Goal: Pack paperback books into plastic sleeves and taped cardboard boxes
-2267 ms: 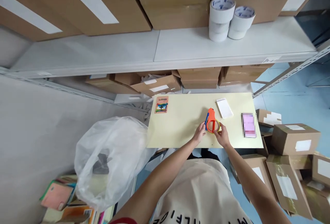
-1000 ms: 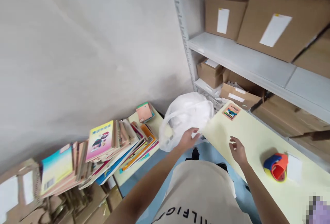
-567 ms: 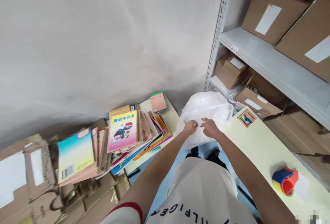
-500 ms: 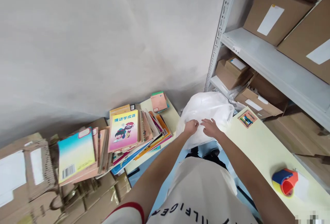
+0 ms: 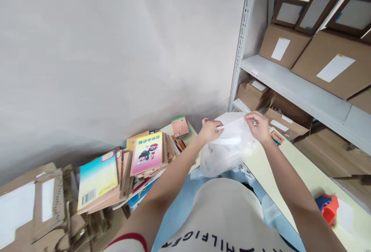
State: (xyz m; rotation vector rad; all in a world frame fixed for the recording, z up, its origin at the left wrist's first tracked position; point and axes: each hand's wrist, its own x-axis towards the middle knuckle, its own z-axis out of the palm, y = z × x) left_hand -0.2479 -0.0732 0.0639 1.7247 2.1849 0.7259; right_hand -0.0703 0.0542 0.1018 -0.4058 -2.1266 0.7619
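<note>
A white translucent plastic bag hangs in front of me between the two tables, its top edge stretched between my hands. My left hand is closed on the bag's left upper edge. With fingers pinched, my right hand grips the upper right edge. What lies inside the bag, if anything, I cannot make out. A yellow and pink booklet tops a pile of books to the left of my left forearm.
A blue and yellow booklet lies by stacked cardboard at left. Small notebooks sit near the wall. At right stand a shelf with cardboard boxes and a pale table bearing a red and blue holder.
My hands have moved apart and up, from close together over the bag to gripping its two sides. The bag's top is now stretched and raised. My view has shifted right.
</note>
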